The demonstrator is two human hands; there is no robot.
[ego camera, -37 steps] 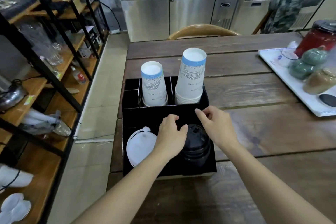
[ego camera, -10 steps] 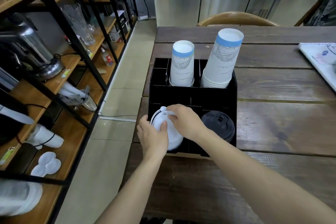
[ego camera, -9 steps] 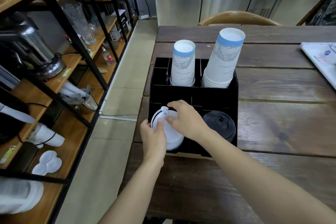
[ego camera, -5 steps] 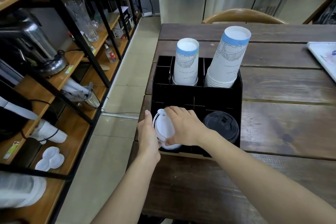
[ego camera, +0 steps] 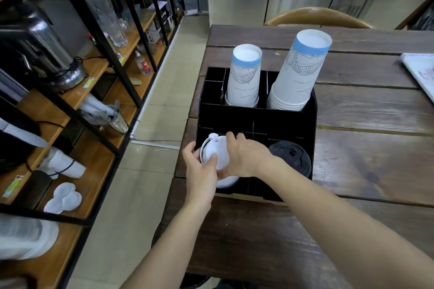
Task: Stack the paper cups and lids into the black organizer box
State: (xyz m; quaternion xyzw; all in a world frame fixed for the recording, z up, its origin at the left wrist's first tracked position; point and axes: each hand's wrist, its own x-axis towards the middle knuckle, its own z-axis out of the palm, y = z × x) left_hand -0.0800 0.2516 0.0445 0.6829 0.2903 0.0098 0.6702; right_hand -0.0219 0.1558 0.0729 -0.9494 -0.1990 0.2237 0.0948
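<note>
The black organizer box sits at the wooden table's left edge. Its back compartments hold a short stack of paper cups and a taller stack of paper cups, all upside down. A stack of black lids fills the front right compartment. Over the front left compartment both hands grip a tilted stack of white lids: my left hand holds its near left side and my right hand covers its right side. More white lids show beneath the hands.
Black-framed wooden shelves with glassware, a metal kettle and packs of white lids stand left of the table across a tiled aisle. A white tray lies at the table's right edge. A wooden chair back and steel cabinets stand behind.
My hands left the black lids and moved to the white lids at front left. Over the last second they have tipped the upper white lids up on edge.
</note>
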